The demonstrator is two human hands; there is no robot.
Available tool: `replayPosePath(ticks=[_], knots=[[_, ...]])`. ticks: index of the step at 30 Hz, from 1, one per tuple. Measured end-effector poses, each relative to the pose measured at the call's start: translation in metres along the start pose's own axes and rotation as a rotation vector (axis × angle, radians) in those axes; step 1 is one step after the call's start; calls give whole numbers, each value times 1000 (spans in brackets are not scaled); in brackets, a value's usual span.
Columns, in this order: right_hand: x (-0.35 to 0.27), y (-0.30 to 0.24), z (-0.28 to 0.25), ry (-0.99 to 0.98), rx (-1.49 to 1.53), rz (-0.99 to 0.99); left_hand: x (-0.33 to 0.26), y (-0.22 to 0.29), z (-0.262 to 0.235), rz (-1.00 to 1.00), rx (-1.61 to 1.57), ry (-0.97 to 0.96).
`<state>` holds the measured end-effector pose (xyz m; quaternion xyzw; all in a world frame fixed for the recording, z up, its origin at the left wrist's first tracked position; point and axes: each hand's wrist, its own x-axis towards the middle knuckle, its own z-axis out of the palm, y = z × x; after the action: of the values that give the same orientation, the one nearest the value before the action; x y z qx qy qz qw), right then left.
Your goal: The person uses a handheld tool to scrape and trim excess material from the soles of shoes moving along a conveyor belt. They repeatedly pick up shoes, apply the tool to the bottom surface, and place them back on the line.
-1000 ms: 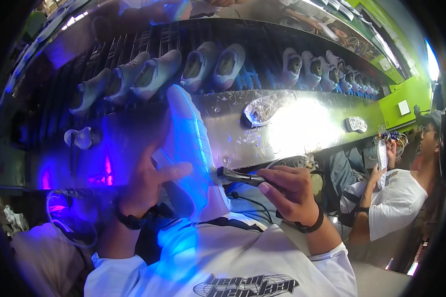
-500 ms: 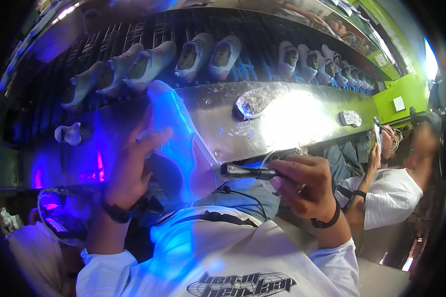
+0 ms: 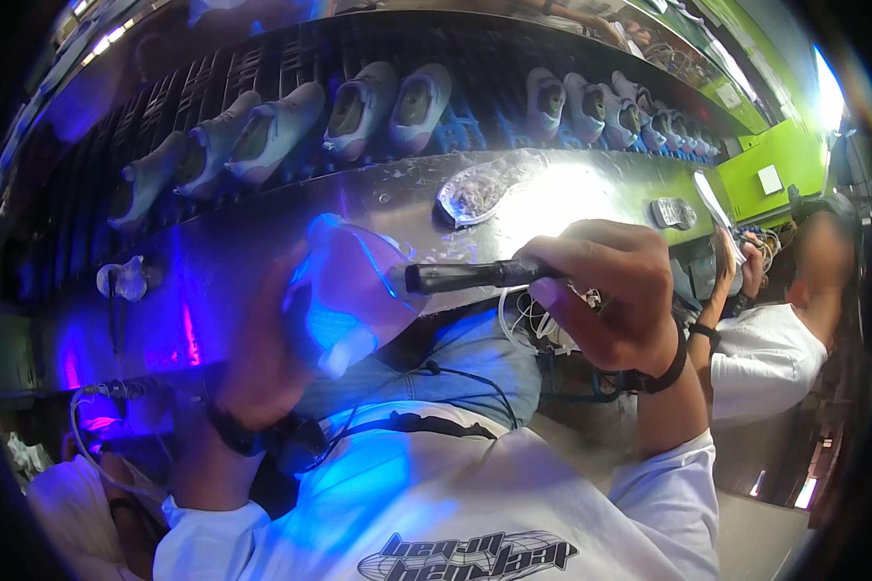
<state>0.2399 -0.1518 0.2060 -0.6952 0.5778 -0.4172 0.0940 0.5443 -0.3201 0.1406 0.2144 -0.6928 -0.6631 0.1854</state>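
A white shoe (image 3: 354,276), lit blue, is held up in front of me in my left hand (image 3: 266,339), whose fingers are blurred and partly behind it. My right hand (image 3: 610,290) pinches a brush with a dark handle (image 3: 470,276) between thumb and fingers. The brush lies level, pointing left, and its tip meets the right side of the shoe, where the contact is hard to make out. Beyond my hands, a sole-shaped piece with a rough whitish surface (image 3: 484,189) lies on the metal bench (image 3: 388,194).
Several white shoes (image 3: 358,111) stand in a row on a dark rack behind the bench. A small white piece (image 3: 124,281) lies at the left, and a pale sole-like piece (image 3: 673,213) at the right. A co-worker (image 3: 775,339) handles something white beside me. Tubing (image 3: 533,320) hangs below the bench.
The shoe has been turned and tipped from upright, so another side now faces me. My right hand and the brush have moved up, the brush tip shifting slightly left along with the shoe.
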Motion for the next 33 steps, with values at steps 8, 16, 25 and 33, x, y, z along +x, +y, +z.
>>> replayPosePath(ticks=[8,16,25,33], knots=[[4,19,10,99,120,-72,-24,-29,-3,-569,-492,10],[-16,31,29,156,233,6,-17,-3,21,-729,-1365,-1],[-54,45,61,132,289,241,-19,-17,31,-586,-918,24],[-62,47,82,188,491,691,16,-34,30,-48,-127,-48]])
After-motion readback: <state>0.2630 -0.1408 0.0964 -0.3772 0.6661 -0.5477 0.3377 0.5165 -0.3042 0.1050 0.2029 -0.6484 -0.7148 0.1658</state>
